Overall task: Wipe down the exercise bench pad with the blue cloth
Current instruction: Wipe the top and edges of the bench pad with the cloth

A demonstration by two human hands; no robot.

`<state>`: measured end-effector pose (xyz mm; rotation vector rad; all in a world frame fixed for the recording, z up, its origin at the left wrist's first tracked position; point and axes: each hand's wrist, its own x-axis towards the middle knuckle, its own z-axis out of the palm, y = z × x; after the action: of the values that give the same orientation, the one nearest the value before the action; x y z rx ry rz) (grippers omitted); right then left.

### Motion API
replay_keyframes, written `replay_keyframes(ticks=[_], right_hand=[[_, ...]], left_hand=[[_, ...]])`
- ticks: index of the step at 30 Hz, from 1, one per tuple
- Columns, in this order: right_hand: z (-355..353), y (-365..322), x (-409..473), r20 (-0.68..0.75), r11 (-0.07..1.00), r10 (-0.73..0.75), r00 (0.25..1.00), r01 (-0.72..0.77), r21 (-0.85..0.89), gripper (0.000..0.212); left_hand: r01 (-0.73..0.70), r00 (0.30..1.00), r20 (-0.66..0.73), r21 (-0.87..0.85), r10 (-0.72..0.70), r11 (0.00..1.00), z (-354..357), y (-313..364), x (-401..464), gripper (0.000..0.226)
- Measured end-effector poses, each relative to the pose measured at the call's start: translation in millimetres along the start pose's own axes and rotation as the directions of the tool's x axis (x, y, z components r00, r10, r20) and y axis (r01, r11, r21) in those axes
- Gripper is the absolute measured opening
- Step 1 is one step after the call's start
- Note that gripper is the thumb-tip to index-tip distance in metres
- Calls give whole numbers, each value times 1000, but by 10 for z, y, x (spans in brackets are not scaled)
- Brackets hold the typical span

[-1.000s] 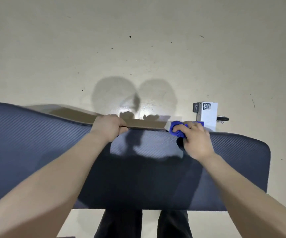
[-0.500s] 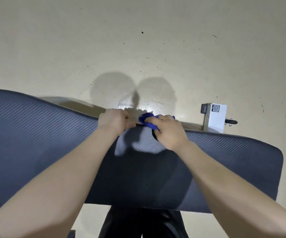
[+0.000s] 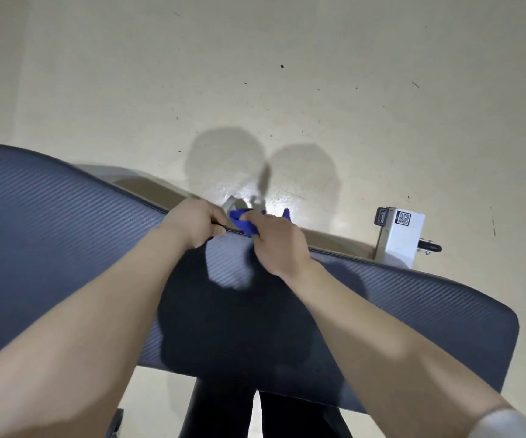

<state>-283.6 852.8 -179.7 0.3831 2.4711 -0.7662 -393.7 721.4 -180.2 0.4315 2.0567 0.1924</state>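
Observation:
The dark blue-grey textured bench pad (image 3: 66, 248) stretches across the view from left to right. My left hand (image 3: 197, 222) grips the pad's far edge, fingers curled over it. My right hand (image 3: 276, 240) holds the bunched blue cloth (image 3: 244, 221) against that same far edge, right beside my left hand. Only a small part of the cloth shows past my fingers.
A white box with a QR label (image 3: 402, 237) and a black handle stands on the floor beyond the pad's right part. The pale floor (image 3: 255, 90) carries my head's shadow. My dark trouser legs (image 3: 223, 412) show below the pad's near edge.
My right hand has slid the cloth leftwards along the far edge, from near the white box to right beside my left hand. My left hand has kept its grip.

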Motion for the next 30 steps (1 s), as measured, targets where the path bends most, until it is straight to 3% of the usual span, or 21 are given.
replay_keyframes(ticks=[3, 9, 11, 14, 16, 20, 23, 26, 30], right_hand=[[-37, 74, -65, 50, 989, -96, 994, 90, 117, 45], [-352, 899, -306, 193, 970, 208, 959, -228, 86, 40], [-356, 821, -232, 218, 976, 200, 955, -214, 44, 37], [-169, 404, -13, 134, 988, 150, 979, -154, 16, 33], [-11, 0, 160, 108, 991, 93, 990, -103, 88, 34], [47, -637, 434, 135, 883, -70, 988, -2, 469, 42], [60, -632, 440, 183, 912, -85, 980, 2, 409, 43], [33, -504, 373, 152, 955, 63, 986, -104, 279, 39], [128, -681, 556, 133, 937, 283, 950, -304, 175, 35]], left_hand=[[34, 999, -26, 17, -34, 999, 2, 39, -22, 20], [70, 998, -3, 3, -70, 998, -39, 122, -58, 22], [66, 998, -12, 5, -66, 998, -43, 127, -67, 22], [40, 999, -20, 4, -40, 999, -1, 93, -77, 24], [-22, 1000, -11, -60, 22, 998, 1, 28, -106, 28], [-74, 988, -148, -195, 46, 978, -310, -355, -189, 38], [-30, 990, -142, -34, 25, 999, -633, -796, -201, 48], [-18, 985, -165, 162, 45, 987, -905, -1158, -125, 52], [33, 989, -149, 289, 11, 957, -1287, -1535, 24, 50]])
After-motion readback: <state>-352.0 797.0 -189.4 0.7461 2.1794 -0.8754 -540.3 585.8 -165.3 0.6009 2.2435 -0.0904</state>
